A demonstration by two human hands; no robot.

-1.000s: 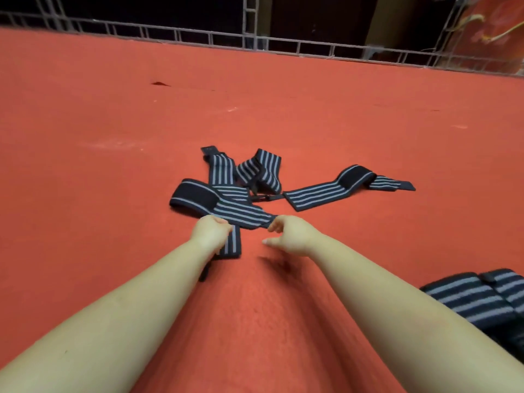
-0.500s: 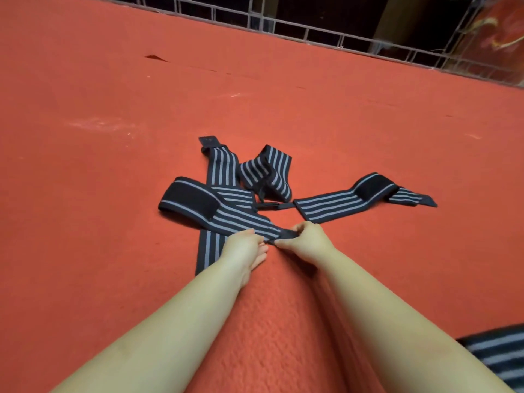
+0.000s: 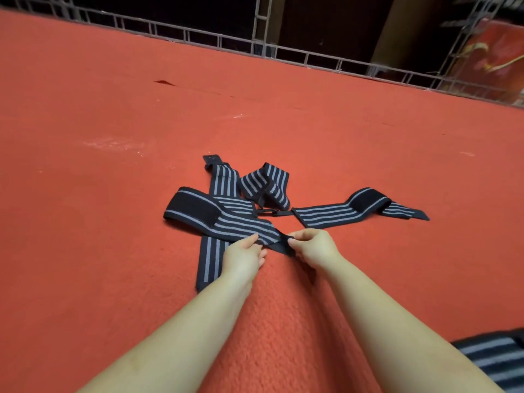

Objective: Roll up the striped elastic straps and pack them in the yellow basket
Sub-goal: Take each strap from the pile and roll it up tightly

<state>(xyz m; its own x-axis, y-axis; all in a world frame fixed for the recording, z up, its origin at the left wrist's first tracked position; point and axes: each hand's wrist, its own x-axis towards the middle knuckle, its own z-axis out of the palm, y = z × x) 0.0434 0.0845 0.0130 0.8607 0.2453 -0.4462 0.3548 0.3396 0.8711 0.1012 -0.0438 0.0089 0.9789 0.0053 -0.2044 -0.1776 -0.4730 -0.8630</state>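
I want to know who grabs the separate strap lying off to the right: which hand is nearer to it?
Right. The right hand sits just below the right-side strap and near its closest end; the left hand is farther off, beyond the strap end both hands hold.

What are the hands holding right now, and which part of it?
Both hands pinch the near dark end of one striped strap: the left hand beside the right hand. The strap's far end lies on the red carpet.
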